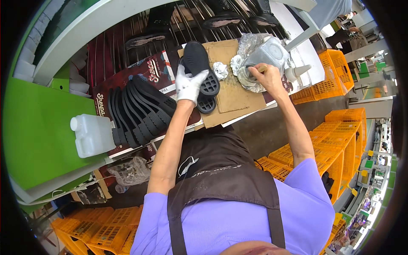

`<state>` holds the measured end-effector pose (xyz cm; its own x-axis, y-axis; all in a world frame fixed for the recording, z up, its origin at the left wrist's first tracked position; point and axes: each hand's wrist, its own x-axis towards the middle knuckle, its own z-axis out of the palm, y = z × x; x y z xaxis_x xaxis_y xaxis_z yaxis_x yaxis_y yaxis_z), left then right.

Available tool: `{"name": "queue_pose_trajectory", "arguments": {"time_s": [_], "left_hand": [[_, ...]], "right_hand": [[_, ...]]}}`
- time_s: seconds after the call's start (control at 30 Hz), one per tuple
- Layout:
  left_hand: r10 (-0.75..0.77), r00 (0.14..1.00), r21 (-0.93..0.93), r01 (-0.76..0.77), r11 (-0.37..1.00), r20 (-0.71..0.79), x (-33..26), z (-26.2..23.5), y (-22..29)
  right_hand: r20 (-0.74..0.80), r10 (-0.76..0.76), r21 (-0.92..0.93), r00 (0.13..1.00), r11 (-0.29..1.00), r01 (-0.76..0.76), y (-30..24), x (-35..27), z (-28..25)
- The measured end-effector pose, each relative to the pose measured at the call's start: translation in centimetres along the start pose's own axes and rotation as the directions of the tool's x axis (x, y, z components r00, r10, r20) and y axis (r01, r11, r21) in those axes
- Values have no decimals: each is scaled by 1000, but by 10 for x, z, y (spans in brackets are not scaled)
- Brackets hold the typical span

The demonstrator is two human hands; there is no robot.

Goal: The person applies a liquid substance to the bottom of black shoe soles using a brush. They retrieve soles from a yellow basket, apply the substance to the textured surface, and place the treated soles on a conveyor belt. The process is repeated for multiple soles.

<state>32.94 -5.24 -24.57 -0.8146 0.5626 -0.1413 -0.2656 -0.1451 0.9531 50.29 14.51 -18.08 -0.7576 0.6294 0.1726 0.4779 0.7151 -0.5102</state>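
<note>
My left hand, in a white glove, grips a black shoe sole, its thumb lying across the sole. Partly under it, a second black sole shows its honeycomb heel. Both are over a brown cardboard sheet. My bare right hand is closed in a pinch beside a cut-open translucent plastic container; whatever its fingers hold is hidden. Crumpled clear plastic surrounds that container. A crumpled white wad lies between my hands. To the left, several black soles stand in a leaning row.
A white jug stands at the bench's left end, by a green panel. Near my right hand is a white nozzle bottle. Black footwear sits on metal bars beyond. Orange crates stand to the right.
</note>
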Motion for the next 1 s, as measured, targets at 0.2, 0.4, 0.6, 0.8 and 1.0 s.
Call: {"name": "queue_pose_trajectory", "arguments": {"time_s": [0.2, 0.4, 0.6, 0.8, 1.0], "left_hand": [[-276, 911, -535, 404, 742, 306, -45, -10, 32], [-271, 780, -710, 626, 324, 564, -64, 0, 26], [-254, 726, -653, 686, 321, 639, -60, 13, 24], [-269, 774, -578, 614, 538, 573, -48, 22, 25], [-190, 792, -596, 572, 564, 580, -38, 19, 7]], "right_hand": [[-155, 144, 331, 977, 940, -86, -4, -15, -17], [-215, 218, 540, 952, 839, -70, 1, -38, -4], [-231, 234, 472, 944, 876, -101, 10, -43, -4], [-187, 288, 514, 939, 843, -157, 2, -44, -14], [9, -102, 218, 995, 971, 97, -1, -36, -37]]}}
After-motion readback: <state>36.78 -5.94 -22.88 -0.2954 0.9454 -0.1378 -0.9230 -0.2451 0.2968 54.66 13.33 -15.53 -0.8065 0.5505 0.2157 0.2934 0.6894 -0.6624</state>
